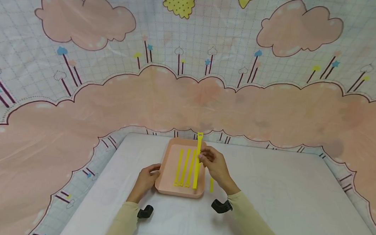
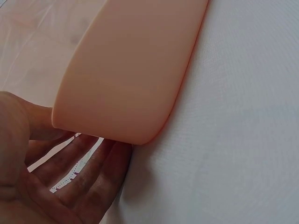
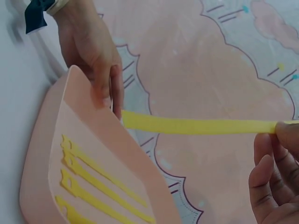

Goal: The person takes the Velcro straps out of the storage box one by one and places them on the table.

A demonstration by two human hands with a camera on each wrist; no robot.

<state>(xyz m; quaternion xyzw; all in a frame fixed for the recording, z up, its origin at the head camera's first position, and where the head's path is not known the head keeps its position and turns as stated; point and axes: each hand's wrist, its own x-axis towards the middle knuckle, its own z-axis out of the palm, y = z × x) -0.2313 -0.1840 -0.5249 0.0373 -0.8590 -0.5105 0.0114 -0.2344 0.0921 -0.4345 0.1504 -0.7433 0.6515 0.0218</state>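
My right hand (image 1: 215, 165) pinches a flat yellow cable tie strap (image 1: 196, 174) between thumb and fingers. The strap is held over the right side of a pink tray (image 1: 162, 187), its slotted head at the top. Inside the tray, several matching yellow straps (image 3: 88, 199) lie side by side, their slotted heads at the near end. My left hand (image 1: 147, 177) grips the tray's left wall; the left wrist view shows the thumb at the rim and fingers (image 2: 98, 182) beyond the wall.
Another yellow strap (image 1: 211, 185) lies on the white table (image 1: 282, 197) just right of the tray, partly hidden by my right hand. Behind the table hangs a patterned cloth (image 1: 176, 102) with clouds. Black wrist mounts (image 1: 221, 206) sit by both sleeves.
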